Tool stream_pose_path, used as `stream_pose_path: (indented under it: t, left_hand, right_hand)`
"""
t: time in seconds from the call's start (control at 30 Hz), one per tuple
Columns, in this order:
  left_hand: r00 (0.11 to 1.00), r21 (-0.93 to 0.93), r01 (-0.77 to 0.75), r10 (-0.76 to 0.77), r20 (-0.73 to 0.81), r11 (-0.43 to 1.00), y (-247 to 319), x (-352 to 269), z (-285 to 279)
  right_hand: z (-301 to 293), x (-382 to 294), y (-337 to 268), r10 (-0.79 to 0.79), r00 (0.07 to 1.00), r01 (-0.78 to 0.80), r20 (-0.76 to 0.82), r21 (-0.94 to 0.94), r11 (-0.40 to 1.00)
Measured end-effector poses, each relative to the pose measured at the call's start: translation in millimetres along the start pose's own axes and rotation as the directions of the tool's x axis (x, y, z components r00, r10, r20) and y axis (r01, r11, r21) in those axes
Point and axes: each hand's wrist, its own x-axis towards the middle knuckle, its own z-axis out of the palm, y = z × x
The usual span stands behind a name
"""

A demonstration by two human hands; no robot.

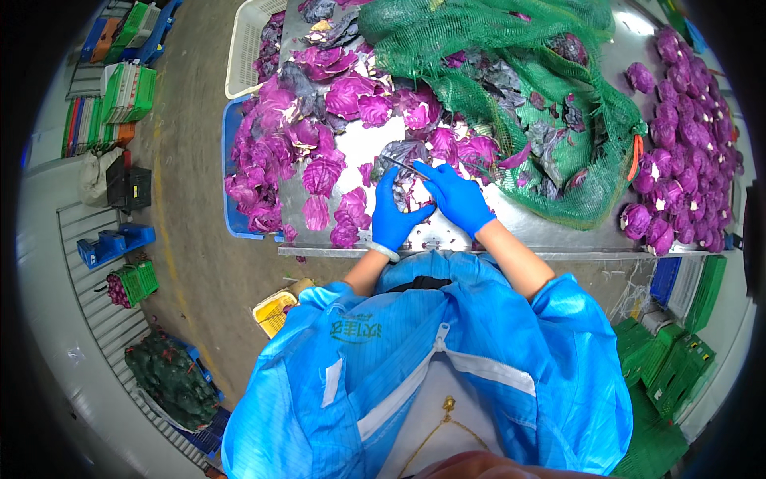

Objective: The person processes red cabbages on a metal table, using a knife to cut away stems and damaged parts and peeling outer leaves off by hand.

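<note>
Both hands wear blue gloves over the near part of a metal table [443, 239]. My right hand [458, 194] is closed on a knife [402, 164], whose thin blade points left across a red cabbage [401, 152] with dark outer leaves. My left hand [395, 212] curves around the near left side of that cabbage, thumb and fingers spread around it. The knife's handle is mostly hidden by the right hand. Loose purple cabbage leaves [353, 206] lie left of the hands, and more leaves [477, 151] lie beyond the right hand.
A green mesh bag [574, 206] with loose leaves and a cabbage spreads over the table's middle and right. Many trimmed red cabbages [688, 161] are heaped at the right end. A blue crate [230, 209] and a white crate [242, 60] stand against the left edge, beside piled leaves.
</note>
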Motion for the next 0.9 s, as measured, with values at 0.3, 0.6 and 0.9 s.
stream_pose_path:
  t: [0.3,0.6,0.9]
  left_hand:
    - [0.959,0.078,-0.202,0.181,0.218,0.976,-11.1,7.9,-11.1]
    - [0.728,0.047,-0.414,0.299,0.617,0.909,-6.5,30.7,-39.5]
    - [0.997,-0.461,-0.061,0.072,0.006,0.885,-21.5,7.1,3.3]
  right_hand:
    - [13.2,47.6,69.3,0.175,0.978,-0.165,-0.113,0.087,0.982]
    - [-3.8,20.2,52.5,0.098,0.962,-0.116,-0.256,-0.056,0.992]
    - [10.6,-7.6,17.6,-0.065,0.98,0.102,-0.19,0.19,0.976]
